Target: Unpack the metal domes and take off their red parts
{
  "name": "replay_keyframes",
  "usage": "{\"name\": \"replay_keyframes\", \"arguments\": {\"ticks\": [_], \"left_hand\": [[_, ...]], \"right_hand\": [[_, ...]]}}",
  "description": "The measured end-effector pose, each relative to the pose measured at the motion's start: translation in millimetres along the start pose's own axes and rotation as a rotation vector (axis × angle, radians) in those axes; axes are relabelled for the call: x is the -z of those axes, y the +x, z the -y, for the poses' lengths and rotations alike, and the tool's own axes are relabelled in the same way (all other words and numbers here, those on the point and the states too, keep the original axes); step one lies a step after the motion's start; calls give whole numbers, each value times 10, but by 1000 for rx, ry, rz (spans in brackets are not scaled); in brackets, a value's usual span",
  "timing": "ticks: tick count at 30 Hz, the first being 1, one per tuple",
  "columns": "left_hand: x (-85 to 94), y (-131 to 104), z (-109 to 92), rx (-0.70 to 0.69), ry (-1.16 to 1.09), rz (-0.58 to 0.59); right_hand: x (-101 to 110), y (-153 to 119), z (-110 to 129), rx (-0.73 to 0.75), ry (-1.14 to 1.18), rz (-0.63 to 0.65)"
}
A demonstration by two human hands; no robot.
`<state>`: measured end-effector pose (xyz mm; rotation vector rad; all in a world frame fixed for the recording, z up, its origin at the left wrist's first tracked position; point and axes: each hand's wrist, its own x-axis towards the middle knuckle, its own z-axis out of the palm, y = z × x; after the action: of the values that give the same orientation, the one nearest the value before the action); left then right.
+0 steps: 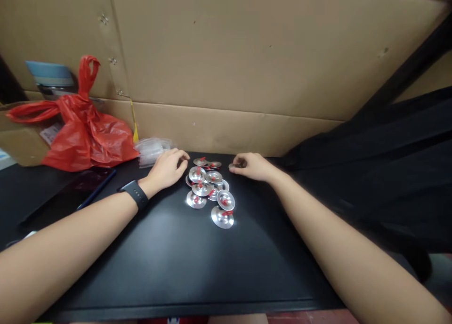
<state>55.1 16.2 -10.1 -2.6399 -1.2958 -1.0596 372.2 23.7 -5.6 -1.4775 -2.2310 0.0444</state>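
Several silvery finger cymbals (226,200) with red straps lie in an overlapping heap on the black table (169,263). At the far right of the heap, my right hand (252,166) pinches a finger cymbal (232,167) by its edge, and the fingers cover most of it. My left hand (169,167) rests just left of the heap with fingers curved, thumb and forefinger apart, and nothing in it. Behind that hand is a stack of clear plastic bags (151,149). A black watch (134,193) sits on my left wrist.
A tied red plastic bag (90,135) stands at the back left, by a blue-lidded container (51,74) and a cardboard box (23,142). A dark tablet-like slab (67,197) lies at left. Cardboard (226,69) walls the back; black cloth (381,173) hangs at right.
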Motion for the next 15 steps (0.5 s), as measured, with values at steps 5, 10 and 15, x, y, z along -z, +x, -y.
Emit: {"name": "replay_keyframes", "arguments": {"ticks": [5, 10, 15], "left_hand": [[8, -1, -193, -175, -134, 79], [-16, -7, -218, -174, -86, 134], [10, 9, -212, -128, -199, 16]], "right_hand": [[-49, 37, 233, 157, 34, -140], [-55, 17, 602, 302, 124, -203], [-21, -63, 873, 332, 261, -147]]}}
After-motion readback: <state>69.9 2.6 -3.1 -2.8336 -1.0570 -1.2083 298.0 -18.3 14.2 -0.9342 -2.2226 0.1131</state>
